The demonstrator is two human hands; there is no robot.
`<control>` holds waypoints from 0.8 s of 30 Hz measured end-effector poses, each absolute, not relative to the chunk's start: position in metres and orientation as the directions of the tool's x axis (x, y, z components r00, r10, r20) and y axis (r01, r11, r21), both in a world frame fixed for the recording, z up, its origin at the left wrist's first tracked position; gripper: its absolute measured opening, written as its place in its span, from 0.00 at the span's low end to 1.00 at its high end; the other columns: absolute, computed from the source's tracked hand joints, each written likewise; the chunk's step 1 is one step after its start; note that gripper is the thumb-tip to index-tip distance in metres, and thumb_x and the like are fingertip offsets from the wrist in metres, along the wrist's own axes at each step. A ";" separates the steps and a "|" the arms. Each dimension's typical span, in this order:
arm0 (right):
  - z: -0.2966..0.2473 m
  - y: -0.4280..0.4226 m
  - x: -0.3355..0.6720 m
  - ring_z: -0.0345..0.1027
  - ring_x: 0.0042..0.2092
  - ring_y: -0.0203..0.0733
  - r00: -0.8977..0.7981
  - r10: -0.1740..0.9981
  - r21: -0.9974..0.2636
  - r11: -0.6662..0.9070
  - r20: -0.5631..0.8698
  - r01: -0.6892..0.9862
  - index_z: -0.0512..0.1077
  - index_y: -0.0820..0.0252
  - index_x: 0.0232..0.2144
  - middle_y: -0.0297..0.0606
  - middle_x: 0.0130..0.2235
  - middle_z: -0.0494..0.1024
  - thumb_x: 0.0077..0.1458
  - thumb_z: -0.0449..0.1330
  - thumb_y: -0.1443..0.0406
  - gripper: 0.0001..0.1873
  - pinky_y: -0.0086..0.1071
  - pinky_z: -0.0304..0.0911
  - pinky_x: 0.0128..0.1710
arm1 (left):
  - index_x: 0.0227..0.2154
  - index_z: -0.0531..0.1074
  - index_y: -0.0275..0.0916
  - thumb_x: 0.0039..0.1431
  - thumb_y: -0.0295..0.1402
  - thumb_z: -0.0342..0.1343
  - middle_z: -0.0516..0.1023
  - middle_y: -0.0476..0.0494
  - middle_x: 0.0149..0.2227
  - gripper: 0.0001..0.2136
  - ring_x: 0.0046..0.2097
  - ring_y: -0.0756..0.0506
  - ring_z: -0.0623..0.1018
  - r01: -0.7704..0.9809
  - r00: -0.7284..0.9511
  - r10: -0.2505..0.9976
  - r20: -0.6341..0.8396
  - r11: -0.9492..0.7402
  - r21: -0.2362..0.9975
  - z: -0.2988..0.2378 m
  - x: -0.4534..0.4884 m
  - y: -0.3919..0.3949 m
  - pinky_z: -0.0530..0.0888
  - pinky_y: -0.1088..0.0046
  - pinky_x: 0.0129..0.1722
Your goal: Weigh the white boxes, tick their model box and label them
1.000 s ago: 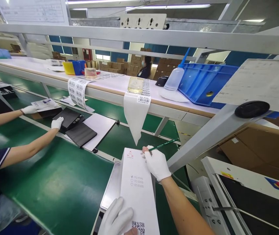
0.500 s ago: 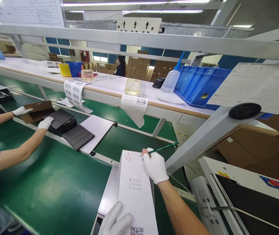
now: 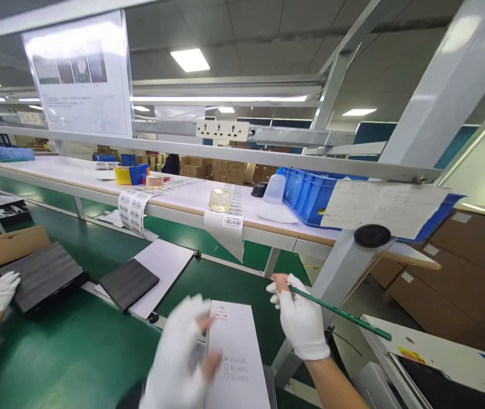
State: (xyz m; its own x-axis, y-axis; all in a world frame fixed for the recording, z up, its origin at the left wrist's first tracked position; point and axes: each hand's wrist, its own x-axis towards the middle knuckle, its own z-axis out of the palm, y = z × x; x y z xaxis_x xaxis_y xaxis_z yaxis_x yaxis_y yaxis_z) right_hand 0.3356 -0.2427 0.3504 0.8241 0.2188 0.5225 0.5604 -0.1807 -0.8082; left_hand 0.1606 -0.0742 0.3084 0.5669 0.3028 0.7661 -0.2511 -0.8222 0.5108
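Being gripped between the thumb and fingers of the right hand [image 3: 300, 318], a green pencil [image 3: 340, 311] is being held just apart from a white box [image 3: 240, 335], at the box's 2 o'clock, its long end being pointed toward 4 o'clock. The white box is being seen at 6 o'clock of the view, with 1 of 3 printed circles [image 3: 226, 367] being shown ticked. At the box's 9 o'clock, the left hand [image 3: 176, 358] is being blurred; its thumb and fingers are being spread apart, nothing is being visibly gripped, and whether the box is being touched cannot be told.

The box could be skewed by a brush of the left hand, because no edge is being visibly clasped. A stray mark could be left on the white face if the pencil is being dipped too low. Its jutting end could be knocked against the slanted post [image 3: 336, 267] being seen behind. Toward 10 o'clock, a dark slab [image 3: 129, 283], partly being supported by a white board [image 3: 168, 258], could be bumped by a wide left-arm swing.
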 end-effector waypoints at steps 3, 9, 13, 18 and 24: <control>0.394 -0.228 0.352 0.73 0.35 0.45 0.559 0.248 -0.506 -0.249 0.791 0.826 0.74 0.59 0.45 0.42 0.36 0.80 0.68 0.50 0.50 0.21 0.39 0.68 0.40 | 0.45 0.75 0.39 0.61 0.44 0.57 0.78 0.35 0.52 0.15 0.58 0.34 0.74 -0.190 0.318 0.239 0.917 -0.932 0.309 0.380 0.238 -0.022 0.68 0.48 0.61; 0.454 -0.184 0.382 0.67 0.38 0.50 0.085 0.428 0.175 -0.532 0.900 0.828 0.74 0.61 0.33 0.43 0.33 0.77 0.65 0.55 0.63 0.12 0.41 0.56 0.37 | 0.34 0.73 0.37 0.56 0.51 0.60 0.79 0.38 0.36 0.19 0.44 0.36 0.77 -0.002 0.320 0.179 0.930 -0.982 0.189 0.438 0.321 0.022 0.72 0.53 0.53; 0.461 -0.167 0.392 0.63 0.39 0.51 0.085 0.490 0.268 -0.604 0.867 0.751 0.76 0.59 0.33 0.42 0.33 0.76 0.62 0.60 0.62 0.08 0.41 0.50 0.35 | 0.32 0.72 0.38 0.54 0.51 0.61 0.78 0.40 0.35 0.19 0.41 0.39 0.76 0.015 0.290 0.186 0.939 -0.982 0.190 0.424 0.323 0.021 0.68 0.53 0.57; 0.463 -0.163 0.386 0.61 0.36 0.48 -0.087 0.509 0.377 -0.503 0.856 0.778 0.75 0.60 0.30 0.42 0.28 0.71 0.62 0.55 0.69 0.11 0.39 0.48 0.33 | 0.35 0.73 0.38 0.49 0.55 0.63 0.77 0.37 0.39 0.23 0.45 0.35 0.76 0.037 0.372 0.202 0.906 -0.978 0.203 0.433 0.320 0.024 0.71 0.51 0.53; 0.398 -0.203 0.341 0.67 0.33 0.39 0.287 0.335 -0.239 -0.177 0.897 0.955 0.74 0.60 0.34 0.36 0.31 0.76 0.65 0.56 0.66 0.09 0.31 0.61 0.37 | 0.57 0.66 0.37 0.50 0.47 0.66 0.67 0.31 0.63 0.34 0.67 0.31 0.63 -0.142 0.534 0.132 0.835 -0.960 0.243 0.381 0.254 0.003 0.63 0.45 0.66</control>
